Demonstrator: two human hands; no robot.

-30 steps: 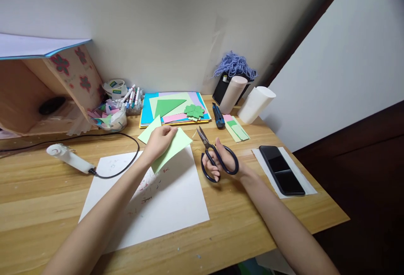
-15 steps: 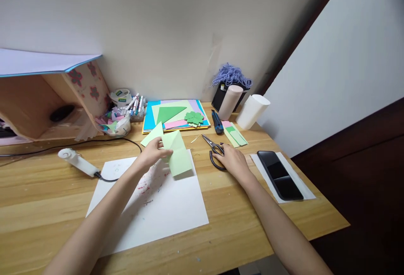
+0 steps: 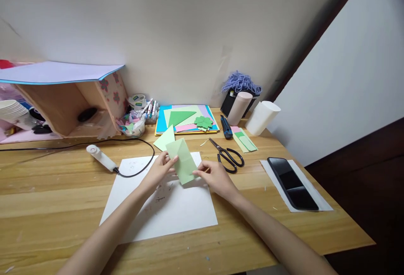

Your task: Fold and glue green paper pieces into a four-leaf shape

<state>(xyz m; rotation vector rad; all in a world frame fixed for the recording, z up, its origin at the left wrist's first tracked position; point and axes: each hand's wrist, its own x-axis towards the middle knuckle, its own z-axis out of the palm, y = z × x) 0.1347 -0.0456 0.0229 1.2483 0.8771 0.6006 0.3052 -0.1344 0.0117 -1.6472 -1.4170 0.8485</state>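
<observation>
A creased piece of light green paper (image 3: pixel 183 163) is held over a white sheet (image 3: pixel 176 216) on the desk. My left hand (image 3: pixel 160 168) pinches its left edge, thumb in front. At the lower right corner, the thumb and fingers of my right hand (image 3: pixel 217 179) grip the same paper. Black-handled scissors (image 3: pixel 227 156) lie on the wood just beyond my right hand, blades pointing away to the left. Behind my left hand rests another light green paper piece (image 3: pixel 164 139).
Coloured sheets (image 3: pixel 161 120) with a green paper clover (image 3: pixel 203 122) lie at the back. A blue cutter (image 3: pixel 226 127) and paper strips (image 3: pixel 244 141) are nearby. A phone (image 3: pixel 293 184) lies right; a corded glue gun (image 3: pixel 101 158) left. Beyond it stands a box (image 3: pixel 115 92).
My right hand has let go of the scissors, leaving them on the desk, and moved left to grip the green paper. The view has shifted left.
</observation>
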